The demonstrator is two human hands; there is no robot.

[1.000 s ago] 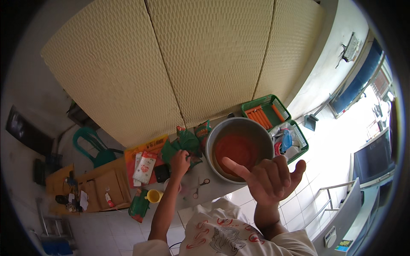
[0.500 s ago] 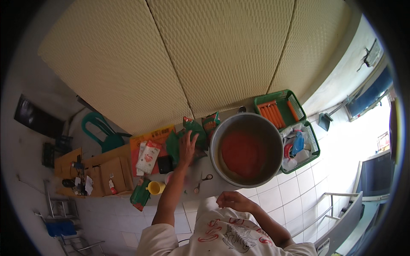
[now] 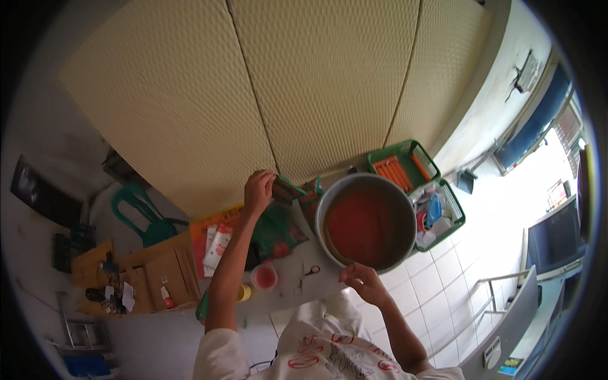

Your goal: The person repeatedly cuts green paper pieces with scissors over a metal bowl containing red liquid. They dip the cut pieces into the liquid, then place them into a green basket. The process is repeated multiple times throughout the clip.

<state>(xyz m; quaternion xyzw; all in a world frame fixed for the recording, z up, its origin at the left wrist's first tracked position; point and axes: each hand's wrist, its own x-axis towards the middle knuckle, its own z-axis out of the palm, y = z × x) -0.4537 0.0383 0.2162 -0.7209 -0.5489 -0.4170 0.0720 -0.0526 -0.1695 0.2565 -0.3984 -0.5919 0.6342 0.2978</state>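
My left hand (image 3: 259, 187) grips the top of a green packet (image 3: 285, 190), held up behind the table. Below it lie crumpled green bags (image 3: 277, 225), with another green-red packet (image 3: 310, 201) beside the pot. My right hand (image 3: 360, 278) is loosely open at the near rim of the large metal pot (image 3: 322, 228), which holds reddish contents. Scissors (image 3: 311, 270) and a cup of pink liquid (image 3: 265, 277) are on the table to the left of my right hand. A yellow mug (image 3: 244, 292) is partly hidden by my left forearm.
Two green baskets stand right of the pot, one with orange sticks (image 3: 391, 171), the other with bags (image 3: 437, 215). An orange sheet with white packets (image 3: 215, 244) and an open cardboard box (image 3: 158, 278) lie left. A green chair (image 3: 155, 234) stands behind the box. A padded panel (image 3: 329, 82) backs the table.
My left hand has risen from among the green bags, lifting a packet, uncovering the pink cup. My right hand has pulled back from over the pot to its near rim.
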